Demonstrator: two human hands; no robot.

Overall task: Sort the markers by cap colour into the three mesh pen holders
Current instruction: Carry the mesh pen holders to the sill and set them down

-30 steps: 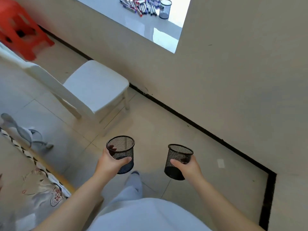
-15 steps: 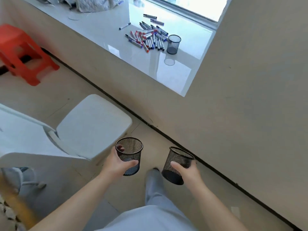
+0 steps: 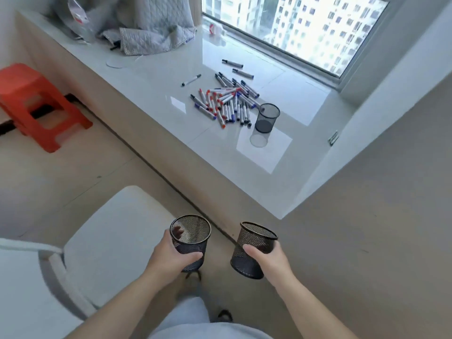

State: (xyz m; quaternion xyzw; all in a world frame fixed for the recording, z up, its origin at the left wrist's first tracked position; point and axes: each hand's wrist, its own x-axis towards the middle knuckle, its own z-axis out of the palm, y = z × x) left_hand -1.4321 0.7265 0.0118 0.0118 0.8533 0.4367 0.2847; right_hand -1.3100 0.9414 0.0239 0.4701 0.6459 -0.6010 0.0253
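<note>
Black mesh holders: three total, all look empty.
L hand (image 3: 171,256): wrapped round the left holder (image 3: 190,241), thumb across the front wall, fingertips showing through the mesh at the far side. Holder upright, held in the air above the floor.
R hand (image 3: 271,261): wrapped round the right holder (image 3: 252,250), thumb on the near wall. Holder tilted, mouth leaning away to the right, also in the air.
Third holder (image 3: 267,117): stands upright on the white window ledge (image 3: 151,77), just right of the marker pile.
Markers (image 3: 226,101): loose heap on the ledge, red, blue and black caps mixed. A few strays lie apart: one (image 3: 191,80) to the left of the heap, two nearer the window (image 3: 305,28).
Grey quilted cloth (image 3: 151,28): bunched at the far left end of the ledge.
White chair (image 3: 97,243): on the floor, just left of L hand.
Red stool (image 3: 36,104): on the floor at left, close to the ledge front.
Legs: pale trousers at bottom centre btwn the forearms.
</note>
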